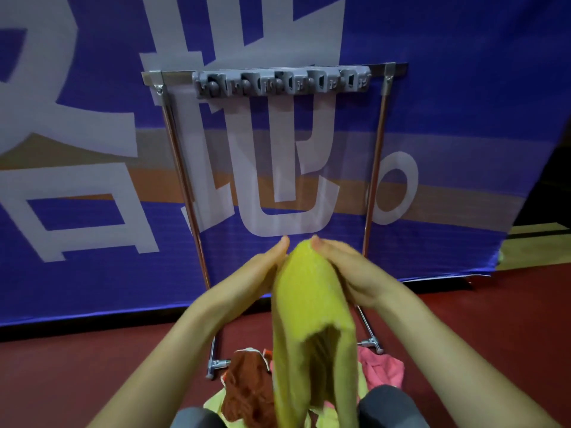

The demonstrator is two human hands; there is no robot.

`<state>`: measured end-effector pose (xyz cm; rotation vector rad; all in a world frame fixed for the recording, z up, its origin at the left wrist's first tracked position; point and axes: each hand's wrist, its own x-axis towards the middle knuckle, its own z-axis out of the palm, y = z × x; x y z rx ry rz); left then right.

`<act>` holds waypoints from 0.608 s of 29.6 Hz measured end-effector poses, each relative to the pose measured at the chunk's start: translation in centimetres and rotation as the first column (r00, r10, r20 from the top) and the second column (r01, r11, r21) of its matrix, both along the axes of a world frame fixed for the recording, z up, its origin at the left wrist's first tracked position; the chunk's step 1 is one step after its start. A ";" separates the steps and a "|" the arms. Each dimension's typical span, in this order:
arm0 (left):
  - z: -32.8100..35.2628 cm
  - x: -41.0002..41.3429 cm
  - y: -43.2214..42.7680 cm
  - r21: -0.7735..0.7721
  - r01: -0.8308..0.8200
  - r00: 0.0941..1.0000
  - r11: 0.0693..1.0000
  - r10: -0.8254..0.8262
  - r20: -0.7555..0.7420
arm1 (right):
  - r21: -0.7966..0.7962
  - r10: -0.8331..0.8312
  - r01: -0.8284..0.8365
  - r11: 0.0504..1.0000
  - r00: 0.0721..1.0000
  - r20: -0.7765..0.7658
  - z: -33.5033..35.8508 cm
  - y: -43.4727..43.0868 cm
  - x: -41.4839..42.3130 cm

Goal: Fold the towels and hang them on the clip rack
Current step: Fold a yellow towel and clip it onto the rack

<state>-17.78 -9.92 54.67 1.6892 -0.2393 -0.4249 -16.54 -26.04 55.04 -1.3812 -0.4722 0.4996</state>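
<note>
A yellow-green towel (309, 304) hangs folded over between my hands, its fold at the top and its two layers drooping toward me. My left hand (262, 270) presses its left side and my right hand (343, 267) presses its right side, fingertips near the top of the fold. Straight ahead stands a metal frame with a grey clip rack (281, 81) along its top bar; no towel hangs on it. On the floor below lie a rust-red towel (247, 381), a pink towel (383, 366) and a pale yellow towel (216, 403).
The frame's two upright poles (185, 180) and floor feet (216, 364) stand in front of a blue banner (92, 273) with large white characters. The floor (92, 366) is dark red. My knees (392, 403) show at the bottom edge.
</note>
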 end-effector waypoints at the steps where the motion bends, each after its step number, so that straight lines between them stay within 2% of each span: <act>1: 0.5 0.1 -0.2 -0.046 0.000 1.000 0.999 0.000 0.000 | 0.006 -0.034 0.034 0.999 0.999 -0.003 0.4 -0.1 0.3; 4: 2.2 0.2 -0.6 -0.137 -0.014 1.000 0.990 0.015 0.007 | -0.013 -0.101 0.101 0.995 0.995 0.005 1.0 -0.4 1.0; 10: 5.8 1.1 -0.5 -0.172 -0.032 0.999 0.985 0.035 0.013 | -0.059 -0.193 0.194 0.979 0.981 0.022 2.6 0.0 2.1; 14: 7.8 2.4 0.1 -0.287 -0.123 0.991 0.950 0.131 0.008 | -0.047 -0.147 0.148 0.988 0.989 0.014 4.8 0.6 3.0; 18: 8.5 3.8 0.9 -0.302 -0.145 0.988 0.942 0.155 0.010 | -0.044 -0.125 0.127 0.991 0.991 0.040 5.5 1.5 4.3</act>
